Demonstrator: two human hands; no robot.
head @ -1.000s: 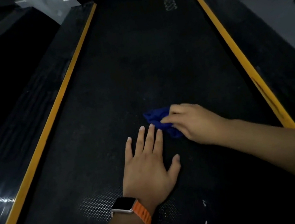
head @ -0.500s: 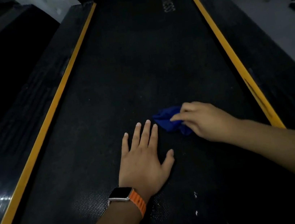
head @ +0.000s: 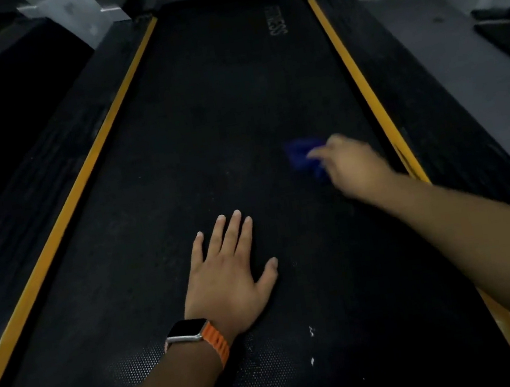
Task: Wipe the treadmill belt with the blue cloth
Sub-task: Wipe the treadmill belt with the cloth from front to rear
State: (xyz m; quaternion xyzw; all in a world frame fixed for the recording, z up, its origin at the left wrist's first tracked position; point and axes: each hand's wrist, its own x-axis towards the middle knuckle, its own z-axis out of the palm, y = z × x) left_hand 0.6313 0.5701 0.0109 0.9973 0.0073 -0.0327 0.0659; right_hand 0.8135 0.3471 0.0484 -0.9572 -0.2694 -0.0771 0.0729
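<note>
The blue cloth (head: pixel 299 154) lies bunched on the black treadmill belt (head: pixel 220 116), right of the frame's centre and a little above its middle, near the yellow stripe (head: pixel 360 86) that edges the belt on the right. The right hand (head: pixel 353 166) reaches in from the lower right and sits at the cloth's right and lower side. Its fingers are bent onto the fabric and hold it against the belt, so most of the cloth shows to the left of the knuckles. Both hand and cloth are blurred, so the exact grip of each finger cannot be told. The left hand (head: pixel 228 272) is well apart from the cloth, lower and to the left, at the centre of the frame. It lies palm down on the belt with fingers straight and thumb spread, holding nothing. Its wrist carries a watch (head: pixel 187 330) on an orange band (head: pixel 217 343). Pale lettering (head: pixel 276 24) marks the belt near the top of the frame, and a few white specks (head: pixel 311 331) dot it at the lower centre. A second yellow stripe (head: pixel 90 170) runs along the belt's left edge.
</note>
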